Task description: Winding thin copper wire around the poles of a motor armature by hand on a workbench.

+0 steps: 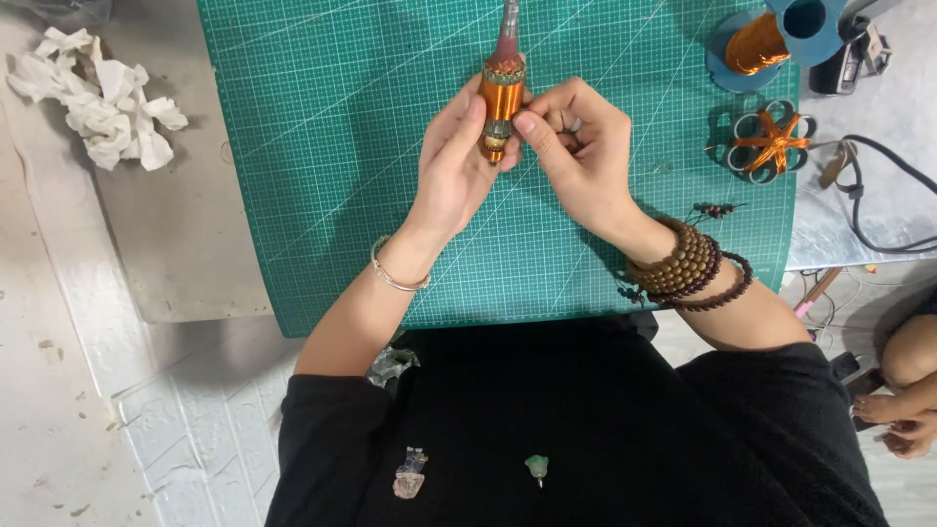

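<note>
We see both hands up over the green cutting mat (322, 146), w/ a small bottle-shaped piece wrapped in copper wire (502, 98) held upright between them, above the mat's middle. The left hand (451, 166) cups the piece from its left side, thumb pressed along the wrapped body, fingers curled behind. The right hand (576, 146) sits just beside it on the right, thumb and forefinger pinching at the lower part of the wrap; fingertips of both hands nearly meet at the piece's base. The piece's neck, pinkish-grey, sticks up past the fingers toward the mat's far edge.

The left wrist carries a thin silver bangle (395, 273); the right wrist has stacked brown bead bracelets (688, 263).

Rel. to the mat: a spool of copper wire (756, 44) on a blue holder stands at its far right corner. Just nearer than that lies a ring of small loops tied w/ copper wire (771, 144), at the right edge. Crumpled white tissue (98, 98) lies on the bench, well off the mat's left side. A black cable (878, 195) runs off the right edge.

On the black lap, nearer than the mat, rest a pale purple stone pendant (410, 473) and a small green one (537, 468).
</note>
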